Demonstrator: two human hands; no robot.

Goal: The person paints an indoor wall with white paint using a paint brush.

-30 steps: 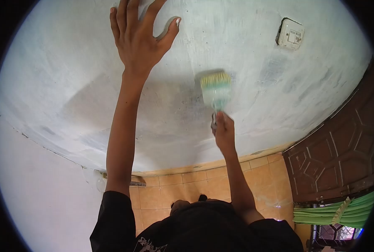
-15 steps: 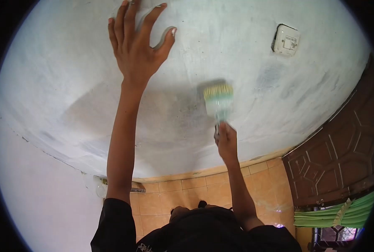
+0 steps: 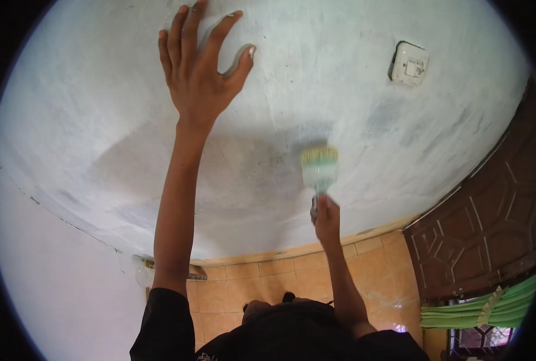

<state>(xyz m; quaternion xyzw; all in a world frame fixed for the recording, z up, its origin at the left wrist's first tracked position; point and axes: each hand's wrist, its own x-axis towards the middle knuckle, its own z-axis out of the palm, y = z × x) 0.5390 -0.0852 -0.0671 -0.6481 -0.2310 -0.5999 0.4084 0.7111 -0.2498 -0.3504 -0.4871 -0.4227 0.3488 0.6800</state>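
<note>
My right hand (image 3: 327, 219) grips the handle of a wide paintbrush (image 3: 320, 172), its pale yellow bristles pointing up against the wall. White and light green coat the brush's lower head. Up and to the left, my left hand (image 3: 200, 69) is spread flat on the wall (image 3: 292, 78), holding nothing, with a white smear on the thumb tip. The wall is whitish with grey, patchy streaks, and my shadow falls across it around the brush.
A white wall switch (image 3: 410, 64) sits at the upper right. On the right are a dark brown carved door (image 3: 478, 222) and a green curtain (image 3: 490, 307). Orange floor tiles (image 3: 280, 275) lie below. A clear container (image 3: 144, 274) stands partly behind my left arm.
My right hand has drawn the paintbrush down the wall and slightly to the right. My left hand stays spread in place, appearing slightly lower as the whole view shifts.
</note>
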